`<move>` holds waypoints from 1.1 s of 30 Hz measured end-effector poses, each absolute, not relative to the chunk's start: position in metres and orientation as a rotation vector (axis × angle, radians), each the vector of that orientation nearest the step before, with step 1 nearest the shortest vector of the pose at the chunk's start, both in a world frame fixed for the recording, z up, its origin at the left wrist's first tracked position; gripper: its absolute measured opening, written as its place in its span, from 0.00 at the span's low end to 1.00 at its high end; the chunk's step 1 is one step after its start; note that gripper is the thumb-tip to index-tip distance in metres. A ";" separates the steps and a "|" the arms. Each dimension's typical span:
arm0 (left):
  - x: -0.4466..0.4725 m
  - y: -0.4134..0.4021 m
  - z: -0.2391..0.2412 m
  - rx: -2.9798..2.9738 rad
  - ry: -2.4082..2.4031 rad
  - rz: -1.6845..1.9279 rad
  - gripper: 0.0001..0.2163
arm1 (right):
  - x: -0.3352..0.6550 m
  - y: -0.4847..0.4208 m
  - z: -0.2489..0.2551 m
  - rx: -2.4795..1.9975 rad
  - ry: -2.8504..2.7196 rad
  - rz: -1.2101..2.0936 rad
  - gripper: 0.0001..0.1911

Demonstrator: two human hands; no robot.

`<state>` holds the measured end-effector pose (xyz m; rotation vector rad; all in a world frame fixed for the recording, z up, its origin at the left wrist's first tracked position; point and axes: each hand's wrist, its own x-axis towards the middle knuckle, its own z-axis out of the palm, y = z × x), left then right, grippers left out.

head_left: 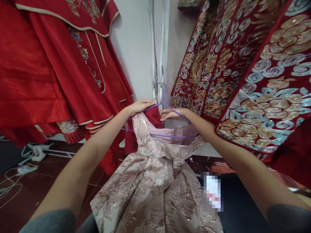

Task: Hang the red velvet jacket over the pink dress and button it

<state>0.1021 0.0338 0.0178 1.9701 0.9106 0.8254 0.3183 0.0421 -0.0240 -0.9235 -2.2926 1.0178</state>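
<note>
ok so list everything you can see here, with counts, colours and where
patterned dress: 1, cream-pink with gold, centre
hanger: 1, purple, at the dress's neckline
red cloth: count unclear, red, behind the hanger
red garments: several overlapping, red, left
embroidered garments: count unclear, dark red with gold and silver, right
vertical strips: 2, pale, on wall
wall: 1, white, behind
cables: several, white, lower left
metal bars: at least 2, white, left
floor: 1, dark red, lower left
black surface: 1, black, lower right
sleeves: 2, grey, bottom corners
left hand: 1, bare, at hanger
right hand: 1, bare, by hanger
</note>
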 end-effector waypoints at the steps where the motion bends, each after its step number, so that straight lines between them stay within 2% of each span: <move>1: 0.101 0.035 0.015 1.990 0.908 0.865 0.18 | 0.320 0.040 -0.024 -0.918 -2.310 1.062 0.16; 4: 0.102 0.036 0.008 2.027 0.885 0.935 0.20 | 0.325 0.040 -0.023 -0.908 -2.335 1.192 0.14; 6: 0.103 0.036 0.004 2.021 0.871 1.012 0.21 | 0.326 0.043 -0.022 -0.943 -2.305 1.173 0.17; 9: 0.104 0.041 -0.002 2.025 0.943 1.233 0.22 | 0.328 0.047 -0.019 -1.047 -2.264 0.888 0.22; 15: 0.108 0.049 -0.012 2.101 1.098 1.509 0.21 | 0.345 0.036 0.003 -1.153 -2.302 0.305 0.25; 20: 0.115 0.048 -0.020 2.235 1.219 1.545 0.21 | 0.378 0.029 0.010 -1.627 -2.521 0.050 0.22; 24: 0.115 0.047 -0.025 2.222 1.321 1.609 0.21 | 0.413 0.022 0.005 -1.848 -2.261 -0.252 0.17; 29: 0.105 0.033 -0.021 2.398 1.140 1.295 0.21 | 0.428 0.002 0.002 -1.829 -2.024 -0.468 0.05; 31: 0.096 0.026 -0.017 2.477 1.138 1.185 0.21 | 0.430 -0.004 0.002 -1.718 -2.029 -0.450 0.07; 33: 0.087 0.023 -0.013 2.542 1.215 1.171 0.21 | 0.435 -0.008 0.001 -1.615 -2.068 -0.301 0.09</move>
